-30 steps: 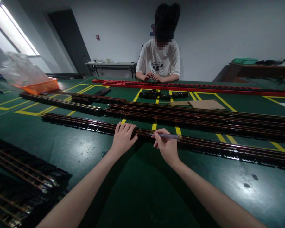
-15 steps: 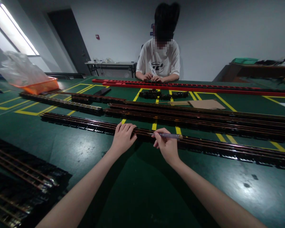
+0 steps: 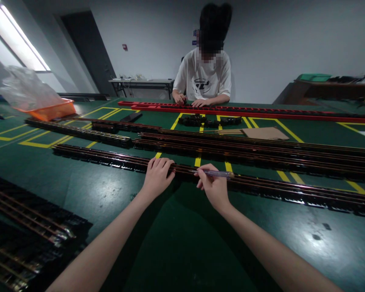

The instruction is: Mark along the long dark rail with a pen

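Observation:
Across the table in front of me runs a long black strip (image 3: 261, 188) with copper-coloured rods along it. My left hand (image 3: 158, 173) grips this strip, its fingers over the far side and the thumb on the near side. Just to the right, my right hand (image 3: 213, 185) pinches a slim pen-like tool (image 3: 217, 173) with a translucent purplish barrel and a brownish end. The tool lies nearly level, its thin tip pointing left over the strip between my hands. Whether the tip touches the strip I cannot tell.
More black strips with rods (image 3: 255, 154) lie beyond, and others (image 3: 27, 211) at the lower left. Farther back are cardboard (image 3: 266, 133), dark parts (image 3: 197, 120), a red rail (image 3: 246, 111) and an orange basket (image 3: 51, 110) with plastic bags. A person (image 3: 202, 77) works opposite.
My hands and the tool have hardly moved. Across the table, the person's hands have moved apart, one shifting to the left along the red rail.

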`<state>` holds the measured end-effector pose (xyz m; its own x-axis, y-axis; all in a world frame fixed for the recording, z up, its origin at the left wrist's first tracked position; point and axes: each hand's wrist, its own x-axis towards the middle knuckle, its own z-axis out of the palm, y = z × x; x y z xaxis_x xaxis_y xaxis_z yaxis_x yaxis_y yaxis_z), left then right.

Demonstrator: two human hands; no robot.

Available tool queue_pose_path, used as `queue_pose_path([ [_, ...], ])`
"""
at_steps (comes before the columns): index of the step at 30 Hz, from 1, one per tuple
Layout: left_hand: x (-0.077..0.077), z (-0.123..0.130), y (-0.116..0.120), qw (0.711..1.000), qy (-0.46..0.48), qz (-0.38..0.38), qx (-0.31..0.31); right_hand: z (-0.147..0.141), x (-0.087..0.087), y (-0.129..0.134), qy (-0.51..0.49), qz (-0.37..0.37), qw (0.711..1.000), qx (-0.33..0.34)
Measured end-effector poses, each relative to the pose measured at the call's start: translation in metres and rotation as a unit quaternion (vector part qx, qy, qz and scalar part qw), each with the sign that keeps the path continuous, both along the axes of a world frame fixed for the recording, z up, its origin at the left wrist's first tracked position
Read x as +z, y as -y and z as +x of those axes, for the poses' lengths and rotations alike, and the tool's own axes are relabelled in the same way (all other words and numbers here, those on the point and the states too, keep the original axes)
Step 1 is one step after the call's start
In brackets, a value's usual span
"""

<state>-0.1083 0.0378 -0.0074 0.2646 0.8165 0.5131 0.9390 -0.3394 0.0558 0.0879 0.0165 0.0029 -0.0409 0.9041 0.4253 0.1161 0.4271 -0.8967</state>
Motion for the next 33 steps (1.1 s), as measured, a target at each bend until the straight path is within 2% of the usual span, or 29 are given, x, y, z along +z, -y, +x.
queue_pose_path([
  [19,-0.0013,0.0001,0.0020,0.999,-0.025,0.030,0.007,0.0017,-0.0015,-0.0006,0.015,0.006,1.000,0.021],
  [33,-0.0012,-0.0013,0.0016,0.999,-0.026,0.040,0.011,-0.0003,0.0004,0.0006,0.004,0.007,1.000,0.006],
])
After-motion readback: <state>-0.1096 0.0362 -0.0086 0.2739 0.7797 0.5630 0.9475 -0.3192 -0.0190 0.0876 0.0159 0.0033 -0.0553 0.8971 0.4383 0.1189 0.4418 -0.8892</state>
